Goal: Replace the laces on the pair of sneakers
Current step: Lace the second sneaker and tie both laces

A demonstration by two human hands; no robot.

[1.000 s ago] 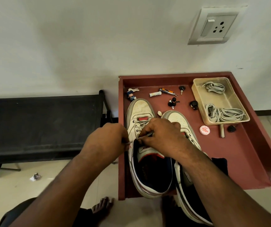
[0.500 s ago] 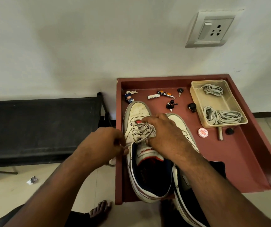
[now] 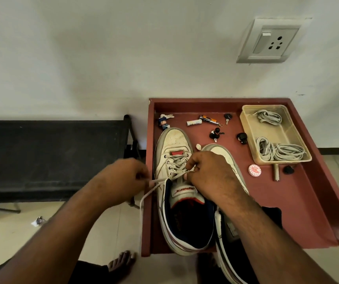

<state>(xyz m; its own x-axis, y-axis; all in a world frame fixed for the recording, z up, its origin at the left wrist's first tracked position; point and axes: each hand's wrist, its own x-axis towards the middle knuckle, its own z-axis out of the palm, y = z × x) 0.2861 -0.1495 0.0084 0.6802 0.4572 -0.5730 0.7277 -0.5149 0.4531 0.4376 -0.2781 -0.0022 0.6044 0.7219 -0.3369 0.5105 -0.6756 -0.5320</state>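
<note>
While the left sneaker point(image 3: 176, 181) was laced, work remained.
On the bench point(image 3: 307, 201), left hand point(image 3: 123, 177) pinched its lace point(image 3: 160, 180); right hand point(image 3: 211, 173) gripped the crossings; spare laces point(image 3: 279, 150) waited far right.

A pale plastered wall point(image 3: 103, 48) fills the upper half of the scene, carrying a white switch-and-socket plate point(image 3: 271, 41) at upper right. Against it stands a reddish-brown table point(image 3: 307, 212) with a raised rim, and to its left a low black bench point(image 3: 52, 152) on a dark metal frame. Light beige floor tiles point(image 3: 11, 238) run beneath, with a small scrap of litter point(image 3: 38, 220) near the bench. A dark skirting strip point(image 3: 338, 151) edges the wall at far right.
</note>
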